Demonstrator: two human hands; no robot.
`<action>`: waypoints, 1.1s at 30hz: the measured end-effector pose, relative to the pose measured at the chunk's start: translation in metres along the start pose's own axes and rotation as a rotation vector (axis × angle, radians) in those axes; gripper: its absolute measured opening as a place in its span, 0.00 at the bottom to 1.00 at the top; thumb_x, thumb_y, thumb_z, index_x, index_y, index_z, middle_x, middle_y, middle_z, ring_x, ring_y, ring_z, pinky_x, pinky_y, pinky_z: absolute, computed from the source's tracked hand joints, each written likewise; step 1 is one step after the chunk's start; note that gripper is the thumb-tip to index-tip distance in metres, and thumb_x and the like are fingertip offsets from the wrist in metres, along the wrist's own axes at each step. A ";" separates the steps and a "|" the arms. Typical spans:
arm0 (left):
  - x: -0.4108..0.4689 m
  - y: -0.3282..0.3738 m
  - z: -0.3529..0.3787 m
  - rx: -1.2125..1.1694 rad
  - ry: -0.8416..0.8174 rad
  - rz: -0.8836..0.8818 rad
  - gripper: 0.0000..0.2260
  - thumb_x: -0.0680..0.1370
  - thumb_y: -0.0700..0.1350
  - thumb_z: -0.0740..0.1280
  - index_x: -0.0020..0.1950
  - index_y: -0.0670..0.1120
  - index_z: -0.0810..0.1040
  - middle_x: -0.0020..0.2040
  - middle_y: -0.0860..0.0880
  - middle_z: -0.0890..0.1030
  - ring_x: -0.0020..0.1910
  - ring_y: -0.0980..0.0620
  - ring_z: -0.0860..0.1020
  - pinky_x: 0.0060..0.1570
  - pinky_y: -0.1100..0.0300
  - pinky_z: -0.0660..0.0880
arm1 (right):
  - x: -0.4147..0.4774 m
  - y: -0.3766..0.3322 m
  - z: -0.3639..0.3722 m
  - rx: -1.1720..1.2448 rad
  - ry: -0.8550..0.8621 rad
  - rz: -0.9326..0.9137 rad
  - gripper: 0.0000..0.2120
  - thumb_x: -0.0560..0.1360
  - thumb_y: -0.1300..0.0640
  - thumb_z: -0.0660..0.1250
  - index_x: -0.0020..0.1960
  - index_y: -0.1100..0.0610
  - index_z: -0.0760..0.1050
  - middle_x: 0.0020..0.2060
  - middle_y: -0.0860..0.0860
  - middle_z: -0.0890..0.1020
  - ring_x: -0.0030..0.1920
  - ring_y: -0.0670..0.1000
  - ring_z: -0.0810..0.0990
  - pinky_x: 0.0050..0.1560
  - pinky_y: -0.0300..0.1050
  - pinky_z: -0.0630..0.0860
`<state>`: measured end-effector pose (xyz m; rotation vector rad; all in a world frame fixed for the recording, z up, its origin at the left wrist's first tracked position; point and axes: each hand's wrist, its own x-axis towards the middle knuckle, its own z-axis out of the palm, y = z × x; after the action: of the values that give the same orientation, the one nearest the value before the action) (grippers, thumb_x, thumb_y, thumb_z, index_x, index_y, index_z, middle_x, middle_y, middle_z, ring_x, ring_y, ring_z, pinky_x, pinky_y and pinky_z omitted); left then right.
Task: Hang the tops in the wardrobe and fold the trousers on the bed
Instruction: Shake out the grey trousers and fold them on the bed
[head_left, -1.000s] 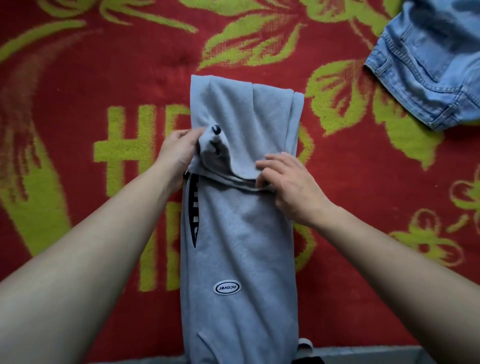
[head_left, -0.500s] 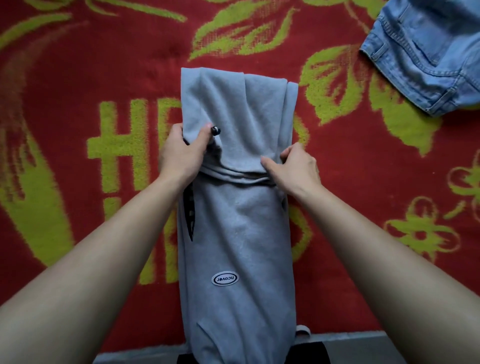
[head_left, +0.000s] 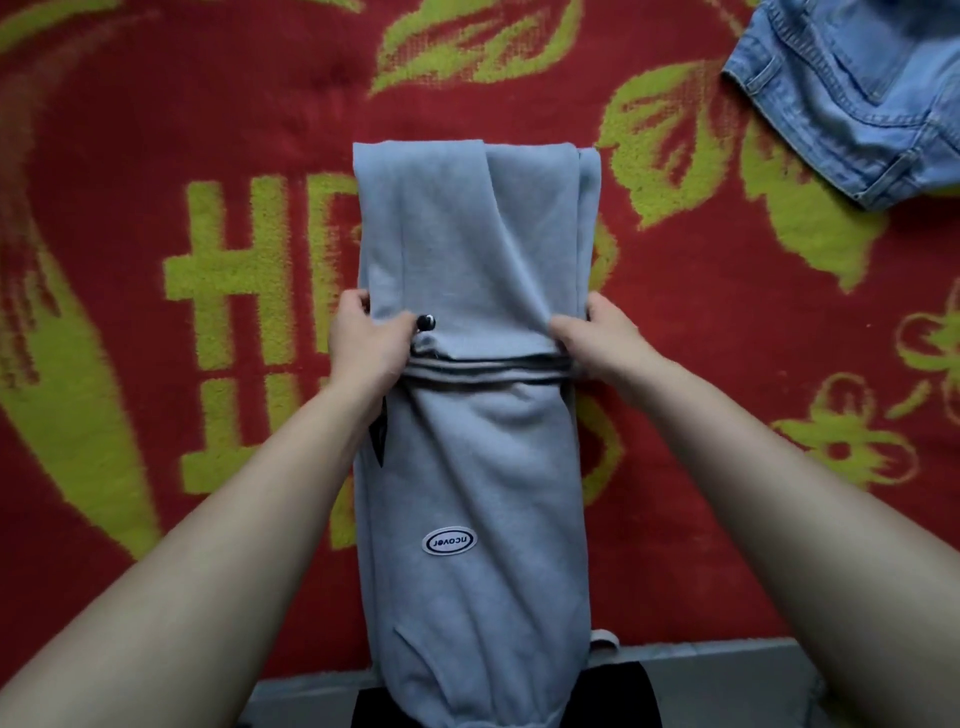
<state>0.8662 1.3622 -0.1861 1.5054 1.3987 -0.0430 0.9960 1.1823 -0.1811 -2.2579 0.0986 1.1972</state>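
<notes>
Head view looks straight down on both bare forearms reaching forward. The left hand (head_left: 363, 343) pinches the left edge of a turned-over flap of cloth, thumb lying on top and fingers curled round the edge. The right hand (head_left: 597, 338) grips the right edge of the same flap in the same way, thumb across the top and fingers wrapped behind the side. The hands sit level with each other, one at each side of the garment.

Between them run the stacked hem edges of the flap (head_left: 467, 234), which lies folded back over the far part of the grey trousers (head_left: 467, 467). A small black toggle (head_left: 427, 322) shows just beside the left thumb tip. Below the left wrist a dark striped strip (head_left: 381, 436) peeks out along the garment's left side. Nearer the person, an oval white label (head_left: 449, 542) with dark lettering sits on the grey cloth, and a small white loop (head_left: 605, 640) sticks out at the lower right edge.

The grey trousers lie lengthwise down the middle of a red bedspread (head_left: 156, 130) patterned with yellow-green leaves, flowers and block shapes, their near end hanging past its edge. A pair of blue jeans (head_left: 857, 93) lies bunched in the far right corner, well apart from the grey pair. A grey band (head_left: 727, 670) runs along the near edge of the bedspread.
</notes>
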 end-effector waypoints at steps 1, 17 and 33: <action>0.005 -0.002 0.000 0.011 -0.008 -0.005 0.17 0.72 0.43 0.71 0.59 0.44 0.73 0.53 0.46 0.82 0.49 0.50 0.81 0.52 0.57 0.78 | 0.004 -0.001 -0.002 -0.049 0.008 0.015 0.20 0.69 0.51 0.66 0.59 0.55 0.75 0.56 0.55 0.81 0.58 0.58 0.79 0.59 0.54 0.77; 0.091 0.092 0.015 -0.077 0.104 0.183 0.10 0.79 0.53 0.67 0.45 0.47 0.79 0.47 0.49 0.84 0.43 0.53 0.80 0.49 0.52 0.80 | 0.098 -0.097 -0.037 -0.172 0.555 -0.161 0.17 0.83 0.46 0.56 0.62 0.54 0.77 0.62 0.53 0.80 0.63 0.55 0.76 0.53 0.41 0.68; 0.055 -0.013 0.008 1.021 -0.071 0.551 0.27 0.82 0.62 0.45 0.79 0.61 0.40 0.80 0.50 0.36 0.79 0.48 0.38 0.73 0.31 0.43 | 0.026 0.015 0.035 -0.824 0.245 -0.565 0.35 0.82 0.38 0.50 0.81 0.53 0.39 0.79 0.59 0.37 0.79 0.58 0.36 0.78 0.61 0.42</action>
<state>0.8783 1.3935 -0.2323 2.6498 0.8538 -0.5226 0.9808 1.1930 -0.2236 -2.8044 -1.0434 0.7017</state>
